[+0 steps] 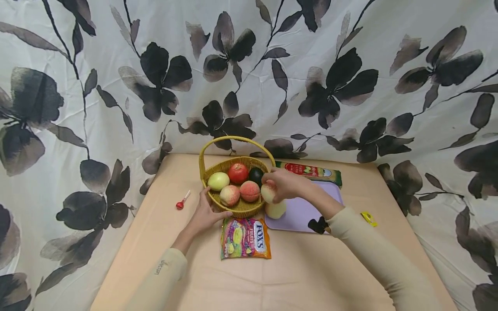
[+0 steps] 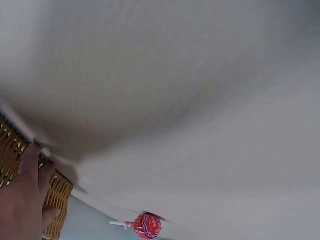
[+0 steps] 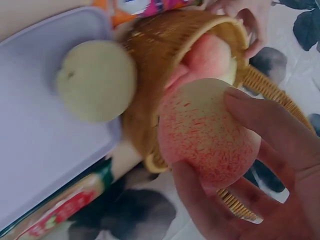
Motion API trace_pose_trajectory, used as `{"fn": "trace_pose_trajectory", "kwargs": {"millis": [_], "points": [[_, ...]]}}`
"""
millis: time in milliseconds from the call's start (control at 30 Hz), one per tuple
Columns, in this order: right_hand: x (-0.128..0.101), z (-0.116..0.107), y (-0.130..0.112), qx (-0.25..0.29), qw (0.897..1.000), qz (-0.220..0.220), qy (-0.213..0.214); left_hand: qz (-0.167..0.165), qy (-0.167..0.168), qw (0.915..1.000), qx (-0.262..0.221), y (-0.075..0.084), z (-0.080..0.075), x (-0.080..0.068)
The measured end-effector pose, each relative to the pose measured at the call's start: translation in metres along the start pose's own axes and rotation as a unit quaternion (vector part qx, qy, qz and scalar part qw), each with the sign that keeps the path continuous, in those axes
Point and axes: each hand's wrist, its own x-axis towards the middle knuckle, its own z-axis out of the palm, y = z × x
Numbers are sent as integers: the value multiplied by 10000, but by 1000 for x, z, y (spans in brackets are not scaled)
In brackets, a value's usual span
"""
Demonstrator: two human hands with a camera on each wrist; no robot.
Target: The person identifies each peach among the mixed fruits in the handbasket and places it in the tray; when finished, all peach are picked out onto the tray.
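Note:
My right hand [image 1: 285, 185] grips a pale peach flecked with red [image 3: 210, 135], thumb on one side and fingers on the other, at the right rim of the yellow wicker basket [image 1: 242, 213]. My left hand [image 1: 204, 216] holds the basket's front left side, its thumb stretched along the front wall. Inside the basket lie two peaches [image 1: 229, 195], a yellow-green fruit [image 1: 218, 181], a red round fruit [image 1: 238, 172] and a dark green fruit [image 1: 255, 176]. Below the gripped peach, a pale round fruit [image 3: 97, 81] sits on the lilac tray [image 1: 303, 216], close beside the basket.
A red lollipop [image 1: 180, 205] lies left of the basket. In front is a Fox's candy bag [image 1: 245, 239]. A long red-and-green packet [image 1: 311, 171] lies behind the tray, and a small yellow packet [image 1: 368, 219] to its right. A floral curtain [image 1: 272, 86] hangs behind the table.

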Motion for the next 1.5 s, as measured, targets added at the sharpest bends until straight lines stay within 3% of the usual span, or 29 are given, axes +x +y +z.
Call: {"fn": "trace_pose_trajectory", "kwargs": {"millis": [300, 600, 933, 1500], "points": [[-28, 9, 46, -478, 9960, 751, -78, 10, -14, 10000, -12, -1, 1, 1], [-29, 47, 73, -574, 9886, 1380, -205, 17, -24, 10000, -88, 2, 1, 0], [-25, 80, 73, -840, 9868, 1378, -101, 39, -7, 9995, -325, 0, 2, 0], [-20, 87, 69, -1023, 9815, 1617, -123, -32, -36, 9993, -383, -2, 0, 0]]}}
